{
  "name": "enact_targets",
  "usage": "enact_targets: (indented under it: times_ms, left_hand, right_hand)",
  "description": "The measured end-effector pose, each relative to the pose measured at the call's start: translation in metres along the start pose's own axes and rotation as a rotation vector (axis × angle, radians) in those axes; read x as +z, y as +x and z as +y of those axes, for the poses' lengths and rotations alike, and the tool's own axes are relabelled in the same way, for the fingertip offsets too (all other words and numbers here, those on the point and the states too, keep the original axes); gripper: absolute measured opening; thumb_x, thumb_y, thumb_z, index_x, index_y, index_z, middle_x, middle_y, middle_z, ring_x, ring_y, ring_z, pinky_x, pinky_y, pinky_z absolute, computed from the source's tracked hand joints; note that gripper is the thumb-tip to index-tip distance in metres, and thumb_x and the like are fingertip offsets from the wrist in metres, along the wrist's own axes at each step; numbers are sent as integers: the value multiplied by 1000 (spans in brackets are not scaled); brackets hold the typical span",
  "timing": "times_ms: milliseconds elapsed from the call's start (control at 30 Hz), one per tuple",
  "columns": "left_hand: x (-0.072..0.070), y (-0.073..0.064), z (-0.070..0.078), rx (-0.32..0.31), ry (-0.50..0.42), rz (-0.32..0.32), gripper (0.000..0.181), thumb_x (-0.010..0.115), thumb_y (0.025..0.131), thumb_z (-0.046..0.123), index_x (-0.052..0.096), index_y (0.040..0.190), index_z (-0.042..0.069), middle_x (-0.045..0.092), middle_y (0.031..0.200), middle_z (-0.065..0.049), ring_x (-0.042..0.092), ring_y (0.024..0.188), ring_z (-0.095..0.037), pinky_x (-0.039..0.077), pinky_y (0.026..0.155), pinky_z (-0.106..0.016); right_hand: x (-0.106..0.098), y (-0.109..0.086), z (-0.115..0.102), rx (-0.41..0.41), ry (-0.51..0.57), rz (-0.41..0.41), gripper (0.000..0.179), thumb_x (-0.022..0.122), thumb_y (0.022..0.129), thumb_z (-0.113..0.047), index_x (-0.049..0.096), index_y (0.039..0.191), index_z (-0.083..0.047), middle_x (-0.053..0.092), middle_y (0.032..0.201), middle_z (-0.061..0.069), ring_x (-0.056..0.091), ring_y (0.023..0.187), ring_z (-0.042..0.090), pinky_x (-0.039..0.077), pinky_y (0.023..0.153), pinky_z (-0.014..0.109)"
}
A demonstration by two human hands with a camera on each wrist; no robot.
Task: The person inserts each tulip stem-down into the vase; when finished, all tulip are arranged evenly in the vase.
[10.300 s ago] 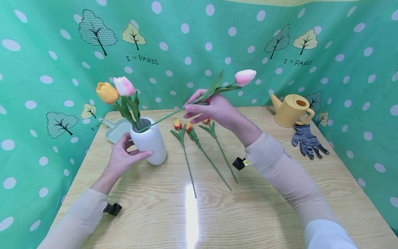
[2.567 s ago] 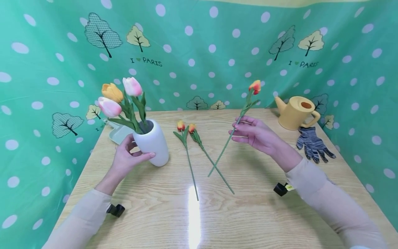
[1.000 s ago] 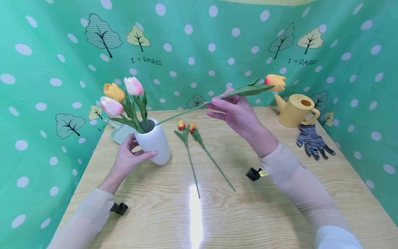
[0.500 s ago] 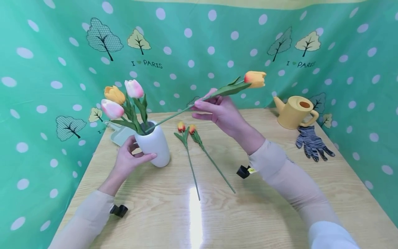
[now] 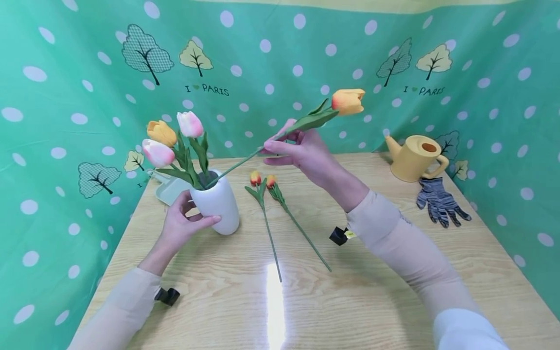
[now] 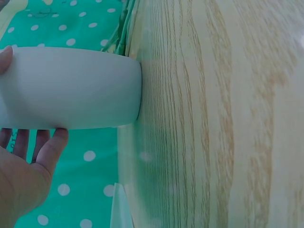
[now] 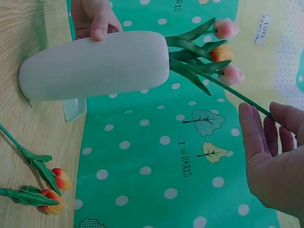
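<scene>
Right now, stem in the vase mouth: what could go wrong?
The orange-yellow tulip slants into the white vase; its stem may snag the leaves of the three tulips there.
Sideways pressure could tip the vase if the left hand gripping it loosens.
The right hand pinches the stem partway along, so the tulip might twist.

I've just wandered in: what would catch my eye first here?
Probably the orange-yellow tulip, held aslant by the right hand, its stem running into the mouth of the white vase. Then the pink-and-white tulips and yellow tulip already in that vase, which the left hand grips. Behind it all hangs a green polka-dotted cloth.
</scene>
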State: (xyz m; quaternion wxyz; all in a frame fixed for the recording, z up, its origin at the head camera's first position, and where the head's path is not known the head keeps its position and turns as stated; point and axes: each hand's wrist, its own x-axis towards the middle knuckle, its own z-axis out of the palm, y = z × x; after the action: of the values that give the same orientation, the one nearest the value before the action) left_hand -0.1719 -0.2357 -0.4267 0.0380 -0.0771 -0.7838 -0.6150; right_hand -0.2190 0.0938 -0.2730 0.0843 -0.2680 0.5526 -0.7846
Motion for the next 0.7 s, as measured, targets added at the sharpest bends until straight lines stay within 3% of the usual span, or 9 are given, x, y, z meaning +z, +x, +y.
enact_targets:
  times_ms: [367, 533, 700]
  left_hand:
    - [0, 0, 0, 14, -7, 7, 78, 90, 78, 9, 48, 144, 13, 52, 132, -11, 55, 116, -24, 58, 88, -25]
    - [1, 0, 0, 15, -9, 6, 78, 89, 79, 9, 47, 145, 13, 52, 132, -11, 55, 116, -24, 58, 88, -25]
    - [1, 0, 0, 15, -5, 2, 79, 89, 79, 9, 46, 145, 13, 51, 133, -11, 55, 116, -24, 58, 88, -24]
  right_hand:
    - [10, 11, 5, 64, -105, -79, 6, 73, 91, 4, 69, 93, 1, 68, 100, 24, 71, 97, 38, 60, 86, 55]
    - [17, 18, 11, 124, -67, -127, 5, 71, 93, 2, 68, 96, -1, 69, 103, 23, 69, 104, 38, 58, 91, 54]
    - [25, 24, 19, 170, 15, -70, 12, 70, 96, -3, 68, 105, 3, 70, 107, 22, 68, 107, 38, 58, 91, 52]
